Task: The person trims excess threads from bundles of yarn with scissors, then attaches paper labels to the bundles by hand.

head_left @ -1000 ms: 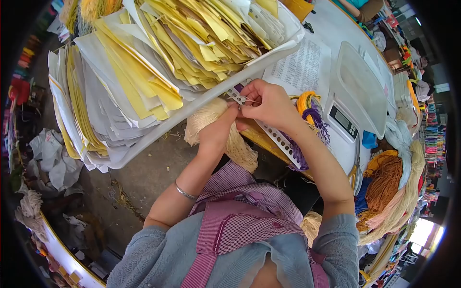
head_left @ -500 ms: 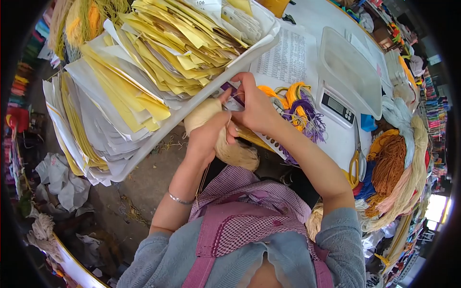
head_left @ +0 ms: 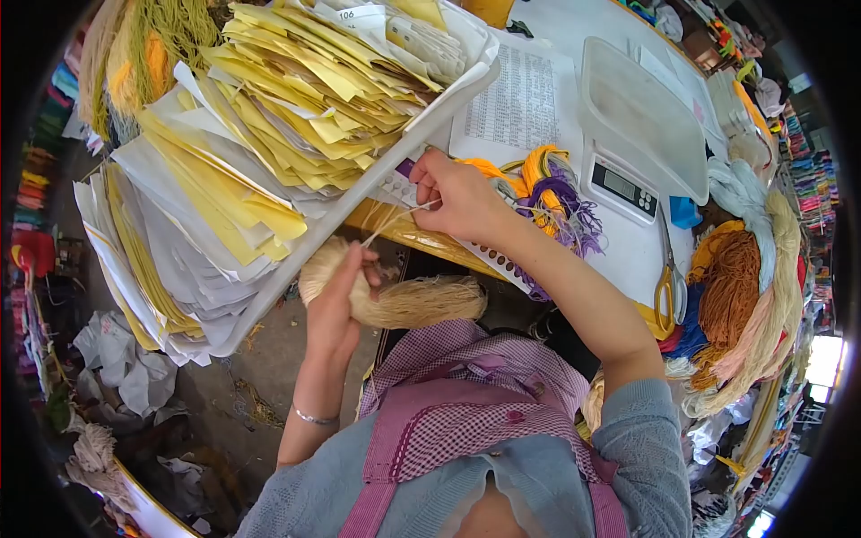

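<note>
My left hand (head_left: 334,309) is closed around a cream yarn skein (head_left: 421,303), which hangs over my lap below the table edge. Some pale strands (head_left: 381,229) run up from the skein to my right hand (head_left: 459,199), whose thumb and fingers pinch their end above the table. Beneath those fingers lies a card with a purple edge (head_left: 405,168), partly hidden by the hand. Orange and purple thread bundles (head_left: 565,211) rest just to the right of my right hand.
A white tray (head_left: 381,166) packed with yellow and white paper folders stands at the left. On the table are a digital scale (head_left: 619,186), a clear plastic bin (head_left: 646,99), a printed sheet (head_left: 516,99) and yellow-handled scissors (head_left: 665,300). Coloured skeins (head_left: 731,287) pile up at the right.
My hands have moved apart: the left went down and left with the skein, the right stayed above the table. Strands now stretch between them, and the skein's near end has swung up.
</note>
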Demonstrator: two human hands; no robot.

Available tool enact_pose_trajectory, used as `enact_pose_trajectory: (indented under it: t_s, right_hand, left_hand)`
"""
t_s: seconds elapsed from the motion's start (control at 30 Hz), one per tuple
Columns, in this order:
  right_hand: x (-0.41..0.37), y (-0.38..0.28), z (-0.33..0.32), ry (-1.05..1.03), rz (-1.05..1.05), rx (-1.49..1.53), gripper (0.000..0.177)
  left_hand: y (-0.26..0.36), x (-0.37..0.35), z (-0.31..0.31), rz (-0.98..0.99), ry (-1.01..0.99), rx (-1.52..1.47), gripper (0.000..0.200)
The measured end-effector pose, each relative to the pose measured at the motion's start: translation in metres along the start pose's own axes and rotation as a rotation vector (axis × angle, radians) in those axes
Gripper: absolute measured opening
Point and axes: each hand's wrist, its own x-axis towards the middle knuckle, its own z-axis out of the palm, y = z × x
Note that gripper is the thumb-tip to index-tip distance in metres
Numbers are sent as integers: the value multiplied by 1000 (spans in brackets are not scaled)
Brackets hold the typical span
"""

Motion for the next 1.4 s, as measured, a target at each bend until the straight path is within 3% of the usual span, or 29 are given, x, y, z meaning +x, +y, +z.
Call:
enact_pose_trajectory:
  t_s: [0.03, 0.13, 0.23, 0.37, 0.47, 0.53, 0.6, 0.63, 0.7, 0.73, 0.77, 0.8, 0.9, 0.97, 1.0, 1.03, 1.1, 1.13, 1.17, 1.2, 1.23, 1.27, 1.33, 1.4]
  right_hand:
    - [2, 0, 0, 3, 15, -16, 42]
    - [4, -2, -2, 12, 35, -14, 39]
    - [4, -1, -2, 22, 45, 22, 38]
    - [5, 0, -2, 35, 70, 60, 39]
    - [4, -1, -4, 26, 60, 68, 38]
    - [4, 1, -2, 34, 45, 76, 39]
    - [3, 3, -2, 53, 25, 78, 39]
    - [3, 4, -1, 44, 29, 23, 39]
    - [-1, -8, 1, 32, 64, -81, 38]
    - [-9, -17, 8, 98, -65, -133, 37]
    - [-20, -27, 19, 157, -196, -187, 36]
    - [-35, -53, 23, 85, -217, -18, 37]
    - [-72, -82, 51, -281, -156, 197, 47]
    - [-88, -78, 77, -257, -202, 225, 61]
    - [-91, -82, 80, -252, -193, 299, 77]
    - [-95, -86, 82, -249, -199, 297, 77]
    - [-102, -96, 85, -239, -284, 488, 77]
    - [-106, -99, 85, -238, -290, 490, 77]
    - [-110, -102, 84, -454, -180, 540, 76]
    - [-114, -103, 82, -667, -65, 583, 75]
    - [-120, -95, 89, -742, -23, 456, 69]
    - [-128, -85, 96, -738, -25, 451, 69]
    - [-147, -68, 104, -236, -290, 414, 68]
    - [-157, -68, 85, -14, -232, 419, 68]
  left_hand:
    - [0, -3, 4, 65, 139, 0, 21]
    - [-7, -6, -23, 114, 41, -141, 20]
    - [-4, -18, -41, 156, 79, -339, 19]
    - [4, -38, -86, 78, -3, -671, 26]
    - [-5, -46, -172, 149, 90, -686, 23]
    - [-16, -47, -255, 226, -38, -625, 18]
    - [-6, -56, -226, 323, 584, -473, 24]
    - [-18, -55, -259, 404, 569, -408, 29]
    - [-26, -70, -266, 191, 508, -483, 29]
    - [-42, -65, -303, 192, 396, -476, 31]
    - [-38, -64, -291, 197, 381, -475, 31]
    - [-35, -70, -266, 163, 339, -617, 31]
    - [-28, -83, -204, 147, 224, -814, 30]
    - [-16, -91, -148, 191, -165, -829, 29]
    - [-8, -97, -119, 181, -157, -873, 30]
    - [-1, -100, -96, 185, -163, -870, 30]
    - [13, -105, -60, 175, -605, -918, 30]
    - [18, -107, -47, 191, -641, -908, 29]
    - [25, -106, -34, 194, -648, -904, 29]
    - [34, -104, -19, 191, -777, -896, 28]
    - [42, -105, -3, 188, -904, -887, 27]
    - [46, -108, 14, 216, -975, -959, 28]
    - [47, -104, 21, 279, -940, -893, 29]
    - [43, -105, 31, 342, -907, -827, 30]
